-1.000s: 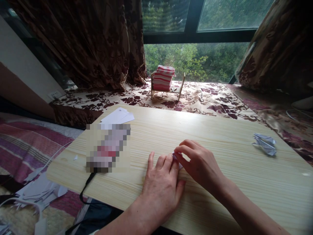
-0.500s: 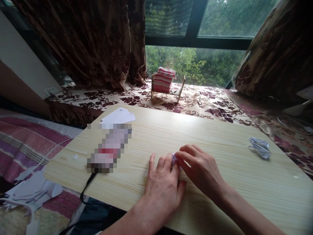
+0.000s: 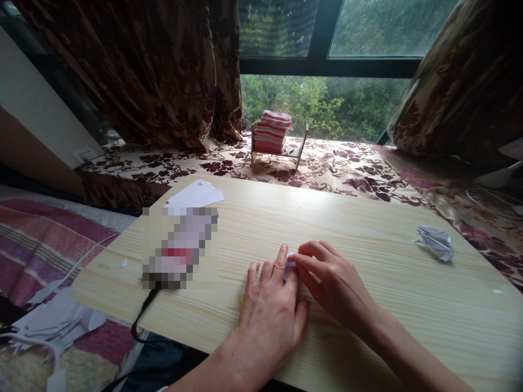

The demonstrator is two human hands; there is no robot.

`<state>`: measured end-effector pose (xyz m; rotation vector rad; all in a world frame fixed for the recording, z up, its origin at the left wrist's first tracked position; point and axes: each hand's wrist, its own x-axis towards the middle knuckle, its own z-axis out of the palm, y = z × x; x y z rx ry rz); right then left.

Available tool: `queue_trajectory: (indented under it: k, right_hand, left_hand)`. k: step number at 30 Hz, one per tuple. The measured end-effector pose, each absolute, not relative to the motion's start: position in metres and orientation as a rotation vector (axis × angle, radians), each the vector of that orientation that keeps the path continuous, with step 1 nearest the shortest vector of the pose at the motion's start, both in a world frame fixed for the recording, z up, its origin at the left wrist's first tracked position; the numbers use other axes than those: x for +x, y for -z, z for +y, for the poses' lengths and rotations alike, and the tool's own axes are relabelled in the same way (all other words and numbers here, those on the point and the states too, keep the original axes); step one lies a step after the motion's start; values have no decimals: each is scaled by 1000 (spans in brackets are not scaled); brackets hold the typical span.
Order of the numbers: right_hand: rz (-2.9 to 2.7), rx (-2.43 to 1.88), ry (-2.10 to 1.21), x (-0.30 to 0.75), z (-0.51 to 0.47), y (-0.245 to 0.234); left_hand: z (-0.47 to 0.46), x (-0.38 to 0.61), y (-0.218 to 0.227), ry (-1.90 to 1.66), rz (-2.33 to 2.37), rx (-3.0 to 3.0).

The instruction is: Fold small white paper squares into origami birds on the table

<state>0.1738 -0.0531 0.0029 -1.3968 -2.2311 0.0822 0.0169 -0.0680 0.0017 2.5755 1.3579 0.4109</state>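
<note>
I've got a wood table [image 3: 347, 218] across the lower frame. L hand [image 3: 269, 299] is flat, palm down, fingers a bit spread, bottom ctr; R hand [image 3: 333, 272] just right of it, thumb + index pinched on small white paper [image 3: 288, 268], mid-frame btwn both hands, against L index afaict.

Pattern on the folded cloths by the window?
Folded cloths: pinkish-red and white stripes, in the head view.

Paper [image 3: 288, 268] white, slightly violet. Table [image 3: 347, 223] pale yellow, with wood-grain lines. Towels [image 3: 270, 135] pink-red and white, striped. Curtain [image 3: 155, 71] brown, with dark flowers.
</note>
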Motion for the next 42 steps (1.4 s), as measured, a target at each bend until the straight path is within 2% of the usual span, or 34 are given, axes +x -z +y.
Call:
queue_trajectory:
  k: [4,17,42]
  right_hand:
    - [-2248,-1406,-110,176,-53,-3]
    - [-2297,-1492,81,178,-55,-7]
    - [-2274,-1419,25,184,-61,3]
  left_hand:
    - [-67,17,-7,-358,1341,2594]
    - [-64,18,-5,-313,1322,2733]
    - [-65,19,-3,-324,1275,2864]
